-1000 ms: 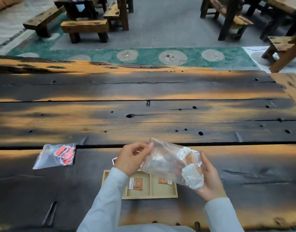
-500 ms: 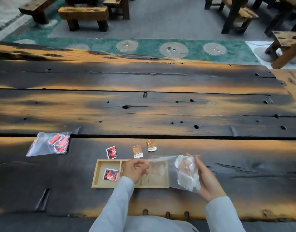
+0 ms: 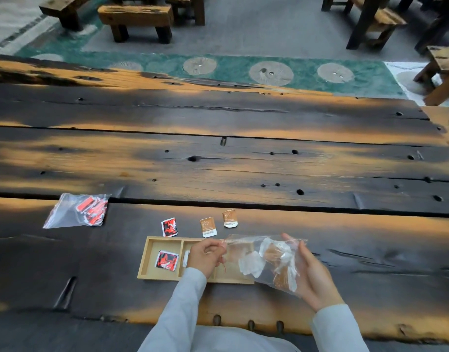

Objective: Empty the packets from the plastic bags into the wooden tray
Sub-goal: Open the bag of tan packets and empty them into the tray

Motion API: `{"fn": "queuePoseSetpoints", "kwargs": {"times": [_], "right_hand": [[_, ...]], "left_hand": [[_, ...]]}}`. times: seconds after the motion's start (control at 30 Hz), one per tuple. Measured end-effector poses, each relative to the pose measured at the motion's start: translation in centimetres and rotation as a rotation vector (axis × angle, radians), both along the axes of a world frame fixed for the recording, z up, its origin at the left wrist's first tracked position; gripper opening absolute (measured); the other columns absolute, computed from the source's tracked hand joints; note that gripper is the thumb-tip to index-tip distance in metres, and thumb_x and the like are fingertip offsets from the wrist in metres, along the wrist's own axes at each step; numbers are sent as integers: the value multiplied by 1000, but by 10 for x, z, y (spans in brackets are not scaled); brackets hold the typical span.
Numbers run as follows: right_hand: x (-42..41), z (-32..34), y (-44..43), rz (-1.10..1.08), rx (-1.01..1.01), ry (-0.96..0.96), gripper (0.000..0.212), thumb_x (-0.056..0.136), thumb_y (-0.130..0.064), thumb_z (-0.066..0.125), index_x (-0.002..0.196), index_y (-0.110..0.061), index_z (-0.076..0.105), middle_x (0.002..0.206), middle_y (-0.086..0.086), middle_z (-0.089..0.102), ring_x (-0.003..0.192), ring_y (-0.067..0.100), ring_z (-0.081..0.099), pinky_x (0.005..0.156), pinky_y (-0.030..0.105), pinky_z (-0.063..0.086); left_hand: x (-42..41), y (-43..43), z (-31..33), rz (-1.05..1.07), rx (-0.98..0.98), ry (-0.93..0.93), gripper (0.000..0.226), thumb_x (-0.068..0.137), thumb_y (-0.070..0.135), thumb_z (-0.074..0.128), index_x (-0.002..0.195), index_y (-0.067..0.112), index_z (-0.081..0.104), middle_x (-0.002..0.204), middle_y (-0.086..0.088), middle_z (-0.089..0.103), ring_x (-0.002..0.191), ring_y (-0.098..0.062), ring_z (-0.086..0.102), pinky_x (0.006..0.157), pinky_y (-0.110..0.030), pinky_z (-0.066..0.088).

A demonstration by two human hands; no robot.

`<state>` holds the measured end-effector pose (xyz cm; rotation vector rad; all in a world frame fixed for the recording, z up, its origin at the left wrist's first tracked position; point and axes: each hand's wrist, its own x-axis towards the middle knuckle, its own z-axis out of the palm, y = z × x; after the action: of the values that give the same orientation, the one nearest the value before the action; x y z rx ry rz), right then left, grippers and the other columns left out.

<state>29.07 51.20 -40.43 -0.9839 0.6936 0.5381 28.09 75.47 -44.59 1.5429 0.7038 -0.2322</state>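
Note:
A clear plastic bag [image 3: 265, 260] with brown and white packets lies sideways over the right end of the wooden tray [image 3: 152, 276]. My left hand [image 3: 205, 255] pinches the bag's mouth above the tray's middle compartment. My right hand [image 3: 311, 278] cradles the bag's bottom end, to the right of the tray. One red-black packet [image 3: 166, 259] lies in the tray's left compartment. A white packet edge shows in the middle one, mostly hidden by my left hand.
A second plastic bag [image 3: 77, 210] of red packets lies on the table at the left. Just beyond the tray lie a red-black packet [image 3: 169, 226] and two brown packets [image 3: 208, 226] [image 3: 229, 218]. Wooden benches stand on the floor past the table's far edge.
The bag has come down from in front of me to lie low across the tray's right end. The view has tilted down, so the tray and loose packets now show.

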Motion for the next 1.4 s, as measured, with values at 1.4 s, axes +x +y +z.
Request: {"fn": "queuePoseSetpoints", "kwargs": {"times": [1.4], "right_hand": [[12, 29, -3, 59, -28, -67, 41, 106, -40, 44, 126, -20, 73, 129, 17, 72, 124, 37, 65, 113, 59, 43]], "left_hand": [[4, -6, -5, -56, 34, 22, 11, 86, 10, 72, 77, 16, 69, 79, -11, 70, 65, -23, 66, 50, -16, 49]]}}
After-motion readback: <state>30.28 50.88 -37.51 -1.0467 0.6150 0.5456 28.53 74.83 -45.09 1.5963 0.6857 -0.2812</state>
